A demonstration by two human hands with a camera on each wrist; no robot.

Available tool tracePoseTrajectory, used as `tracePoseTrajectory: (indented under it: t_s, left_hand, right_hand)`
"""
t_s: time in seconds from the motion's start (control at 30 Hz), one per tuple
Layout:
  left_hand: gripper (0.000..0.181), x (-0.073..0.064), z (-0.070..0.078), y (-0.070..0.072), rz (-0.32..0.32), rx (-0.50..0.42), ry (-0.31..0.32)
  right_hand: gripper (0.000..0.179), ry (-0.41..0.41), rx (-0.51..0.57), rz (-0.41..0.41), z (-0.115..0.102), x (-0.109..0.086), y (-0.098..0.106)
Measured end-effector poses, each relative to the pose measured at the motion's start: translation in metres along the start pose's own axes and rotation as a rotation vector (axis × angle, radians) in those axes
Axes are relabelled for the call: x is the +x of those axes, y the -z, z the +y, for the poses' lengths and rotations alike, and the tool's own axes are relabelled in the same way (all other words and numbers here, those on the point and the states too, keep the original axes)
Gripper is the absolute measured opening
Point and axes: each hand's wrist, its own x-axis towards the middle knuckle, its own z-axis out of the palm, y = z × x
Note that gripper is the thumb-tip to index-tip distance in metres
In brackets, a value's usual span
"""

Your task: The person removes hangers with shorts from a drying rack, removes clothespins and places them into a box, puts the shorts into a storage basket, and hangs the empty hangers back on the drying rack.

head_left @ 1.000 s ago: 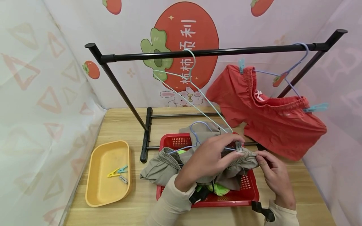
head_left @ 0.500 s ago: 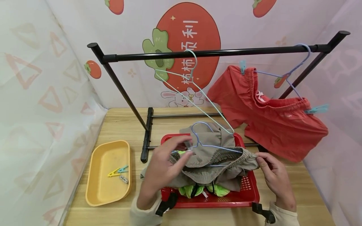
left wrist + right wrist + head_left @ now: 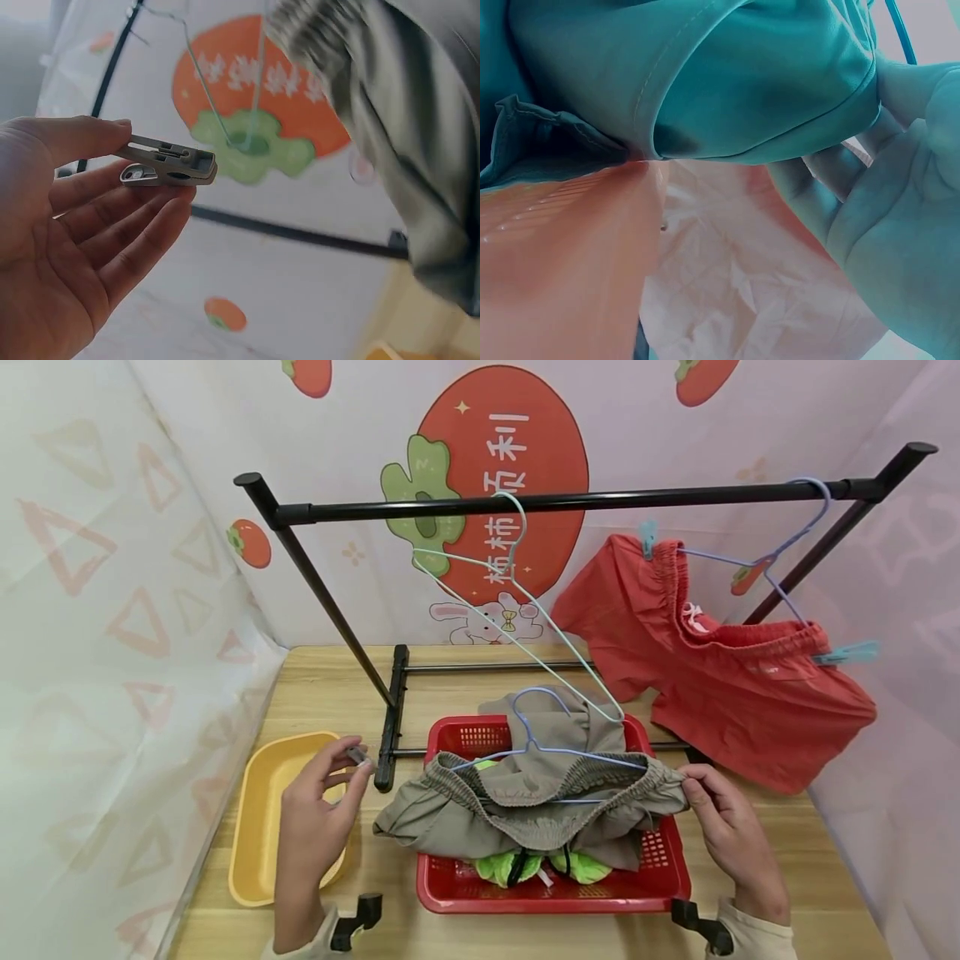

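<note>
My left hand (image 3: 318,814) pinches a grey clothespin (image 3: 171,161) between thumb and fingertips, over the right side of the yellow tray (image 3: 251,827). Grey-brown shorts (image 3: 442,814) with an elastic waistband lie across the red basket (image 3: 551,906). A purple hanger (image 3: 531,745) runs inside their waist, its hook standing up behind. At the right end of the waistband, my right hand (image 3: 731,835) pinches the fabric between thumb and fingers. The right wrist view shows the shorts' cloth (image 3: 765,82) filling the top, beside the fingers.
A black rack (image 3: 420,510) spans the back, with a mint-green hanger (image 3: 517,578) on its bar. Red shorts (image 3: 720,685) hang at right from another purple hanger (image 3: 780,556), held by blue clothespins (image 3: 847,652). Bright green cloth (image 3: 510,868) lies in the basket under the shorts.
My left hand has moved left with the clothespin, from the right part of the waistband to over the yellow tray. My right hand keeps its pinch on the shorts.
</note>
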Motion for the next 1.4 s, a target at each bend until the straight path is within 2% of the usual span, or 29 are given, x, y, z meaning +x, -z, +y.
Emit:
tracePoseTrajectory:
  t_s: [0.17, 0.27, 0.33, 0.47, 0.6, 0.83, 0.97, 1.1, 1.2, 1.3, 1.4]
  left_hand:
    - [0.034, -0.009, -0.028, 0.007, 0.016, 0.088, 0.098]
    - [0.033, -0.012, -0.04, 0.008, 0.023, 0.175, 0.165]
    - [0.033, -0.014, -0.046, 0.009, 0.019, 0.247, 0.188]
    - [0.034, -0.019, -0.056, 0.012, -0.023, 0.361, 0.237]
    - [0.035, -0.027, -0.064, 0.02, -0.084, 0.446, 0.325]
    - [0.038, -0.04, -0.077, 0.034, -0.194, 0.487, 0.436]
    - [0.04, -0.045, -0.082, 0.037, -0.223, 0.473, 0.494]
    - [0.044, -0.049, -0.085, 0.035, -0.246, 0.462, 0.513]
    - [0.047, -0.05, -0.084, 0.032, -0.246, 0.469, 0.495]
    - [0.045, -0.05, -0.08, 0.026, -0.214, 0.445, 0.459]
    - [0.037, -0.047, -0.073, 0.018, -0.163, 0.385, 0.379]
  right_hand:
    - [0.021, -0.013, -0.009, 0.004, 0.001, -0.001, 0.0]
    - [0.021, -0.024, -0.004, 0.003, 0.002, -0.001, 0.0]
    - [0.021, -0.024, 0.001, 0.001, 0.002, -0.001, 0.001]
    - [0.021, -0.022, 0.046, 0.001, 0.002, 0.0, 0.002]
    - [0.021, -0.02, 0.061, 0.007, 0.001, 0.001, 0.002]
    - [0.02, -0.027, 0.041, 0.018, 0.002, 0.002, 0.0]
    - [0.019, -0.031, 0.052, 0.025, 0.003, 0.002, 0.0]
    - [0.019, -0.029, 0.04, 0.03, 0.004, 0.001, 0.0]
    - [0.019, -0.025, 0.029, 0.033, 0.004, 0.001, -0.001]
    - [0.019, -0.023, 0.018, 0.035, 0.004, 0.001, -0.001]
    - [0.019, -0.026, -0.001, 0.039, 0.004, 0.001, -0.001]
